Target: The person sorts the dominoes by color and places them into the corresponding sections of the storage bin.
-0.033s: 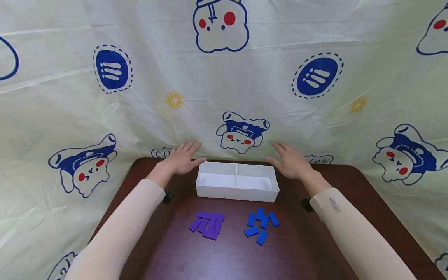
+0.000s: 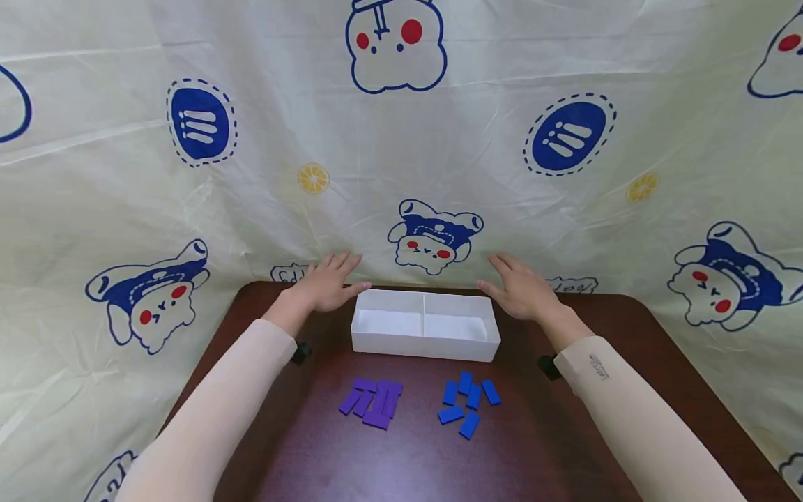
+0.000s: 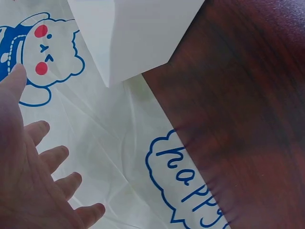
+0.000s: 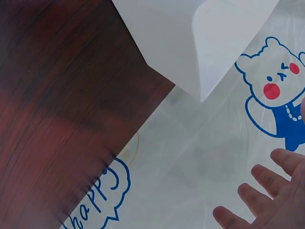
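Both hands are empty and spread flat: the left hand (image 2: 326,284) lies with straight fingers just off the far-left corner of the white tray (image 2: 424,346), and the right hand (image 2: 521,289) mirrors it off the far-right corner, neither one curled round anything. The tray sits between the two hands, a divider splitting it into two compartments, and both look bare from the head view. Nearer the person than either hand, well short of the tray's front wall, lie two loose heaps on the dark wooden table (image 2: 564,432): purple blocks (image 2: 373,403) on the left hand's side and blue blocks (image 2: 467,403) on the right hand's side. Judging by that layout, nothing has been sorted yet; every block is still outside the tray, so all of the work seems left to do. The head view alone shows the blocks and the whole tray. The left wrist view adds what it cannot: the fingers (image 3: 52,157) lie apart from the tray corner (image 3: 119,52), over the printed cloth (image 3: 109,138) where it meets the table edge. The right wrist view shows the same gap, though only the fingertips (image 4: 259,195) enter it, so whether the palm touches the cloth I cannot tell.
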